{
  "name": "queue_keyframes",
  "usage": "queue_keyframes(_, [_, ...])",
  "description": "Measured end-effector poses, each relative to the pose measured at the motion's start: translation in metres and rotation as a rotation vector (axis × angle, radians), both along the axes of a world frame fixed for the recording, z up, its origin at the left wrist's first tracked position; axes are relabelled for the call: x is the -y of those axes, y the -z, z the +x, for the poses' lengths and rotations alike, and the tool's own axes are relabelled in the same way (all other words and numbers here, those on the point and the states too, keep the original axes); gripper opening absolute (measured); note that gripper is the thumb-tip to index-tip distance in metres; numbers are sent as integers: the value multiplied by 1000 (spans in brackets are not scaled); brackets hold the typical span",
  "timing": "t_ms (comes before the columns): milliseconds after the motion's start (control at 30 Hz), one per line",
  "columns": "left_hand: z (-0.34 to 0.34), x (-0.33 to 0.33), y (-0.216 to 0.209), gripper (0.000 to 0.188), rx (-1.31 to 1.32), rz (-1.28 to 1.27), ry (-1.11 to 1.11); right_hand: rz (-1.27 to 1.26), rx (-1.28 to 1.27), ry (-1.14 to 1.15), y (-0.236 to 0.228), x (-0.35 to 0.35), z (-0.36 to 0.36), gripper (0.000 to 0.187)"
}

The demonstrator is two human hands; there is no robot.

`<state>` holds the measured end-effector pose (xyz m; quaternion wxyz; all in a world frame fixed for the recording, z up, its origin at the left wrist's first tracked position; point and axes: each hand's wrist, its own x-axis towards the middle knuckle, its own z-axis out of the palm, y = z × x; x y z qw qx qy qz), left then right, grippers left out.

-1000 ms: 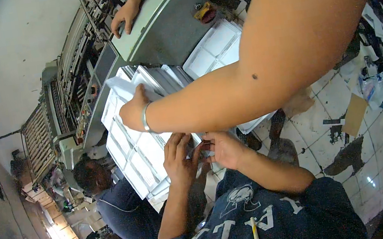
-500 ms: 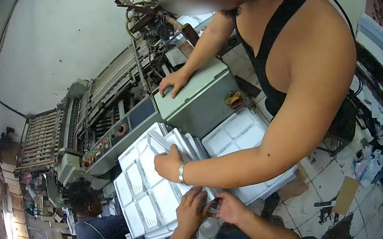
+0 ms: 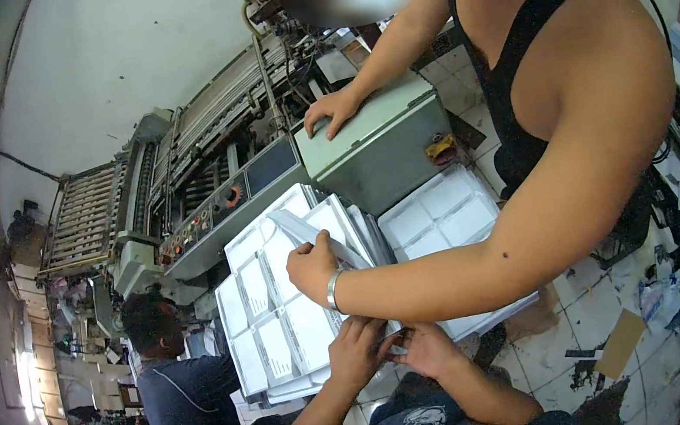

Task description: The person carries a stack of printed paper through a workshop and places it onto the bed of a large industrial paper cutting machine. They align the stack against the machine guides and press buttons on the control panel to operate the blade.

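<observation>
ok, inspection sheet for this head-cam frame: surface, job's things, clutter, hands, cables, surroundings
Surface: the stack of printed sheets hides what it rests on.
Job's things: the stack, white sheets with grey panels; a second stack beside it.
Clutter: cardboard scrap and paper bits on the stained tiled floor.
Hands: left hand and right hand at the stack's near edge, fingers on the sheets. A co-worker's hand with a wristband lifts a sheet.
Cables: hoses and wires above the printing machine.
Surroundings: another person crouches at left.
</observation>
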<state>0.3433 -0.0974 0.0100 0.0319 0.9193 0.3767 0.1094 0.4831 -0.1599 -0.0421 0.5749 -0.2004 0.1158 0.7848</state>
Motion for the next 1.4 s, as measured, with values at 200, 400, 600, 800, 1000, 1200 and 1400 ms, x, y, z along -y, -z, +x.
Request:
queue_keyframes(200, [1,-2,1,38,2,-5,8,18,-18,-6,19,0,-5,32])
queue_keyframes(400, [5,-3,-3,42,2,-9,9,34,-45,9,36,1,-9,36])
queue_keyframes(600, [0,-3,-2,46,-9,2,23,16,-33,-4,25,-1,-8,41])
queue_keyframes(800, [-2,-4,4,43,9,-10,20,-19,-2,-18,28,-3,-8,39])
queue_keyframes(1000, [1,-4,3,43,3,20,36,-9,-30,-21,37,0,-7,35])
queue_keyframes(1200, [-2,-4,3,44,4,1,25,-28,-20,-17,20,-1,-4,31])
queue_keyframes(1400, [-2,-1,0,42,23,20,18,-54,-18,-15,-12,-4,5,27])
